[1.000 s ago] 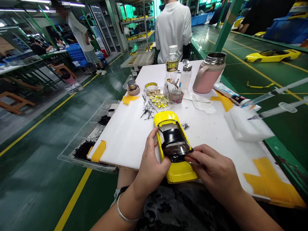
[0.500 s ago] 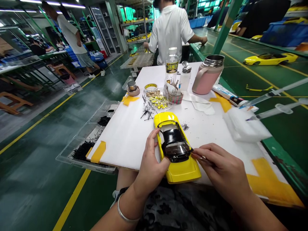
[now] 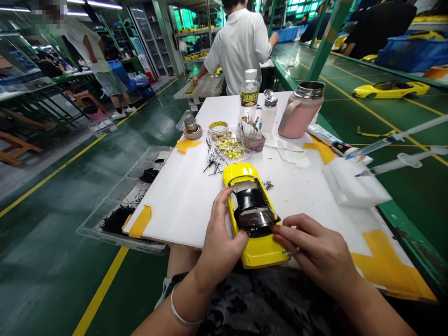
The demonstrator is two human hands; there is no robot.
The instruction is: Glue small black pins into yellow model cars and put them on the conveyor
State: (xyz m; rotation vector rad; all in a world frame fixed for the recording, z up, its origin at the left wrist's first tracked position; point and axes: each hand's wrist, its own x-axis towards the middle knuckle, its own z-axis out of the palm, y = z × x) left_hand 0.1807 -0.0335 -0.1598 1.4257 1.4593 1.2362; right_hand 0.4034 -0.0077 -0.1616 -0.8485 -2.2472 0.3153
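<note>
A yellow model car body [image 3: 266, 249] with a black roof and dark clear windshield [image 3: 258, 216] lies at the board's near edge. My left hand [image 3: 224, 233] grips its left side, thumb by the windshield's base and fingers along the door edge. My right hand [image 3: 315, 247] is closed, its fingertips touching the car at the windshield's lower right corner. Tucked under those fingers, a thin metal tool [image 3: 292, 252], probably tweezers, points toward the hood; most of it is hidden.
Beyond the car lie black sticks [image 3: 214, 165], a bag of yellow parts [image 3: 230, 148], tape [image 3: 218, 127], a bottle [image 3: 249, 100] and a pink mug [image 3: 301, 112]. Syringes [image 3: 402, 161] rest at right on white foam [image 3: 357, 184]. A tray [image 3: 119, 217] sits left; a co-worker [image 3: 241, 46] stands ahead.
My right fingertips have moved slightly left onto the windshield corner, and the metal tool has swung down beneath the fingers. My left hand keeps its hold. The co-worker ahead has shifted left.
</note>
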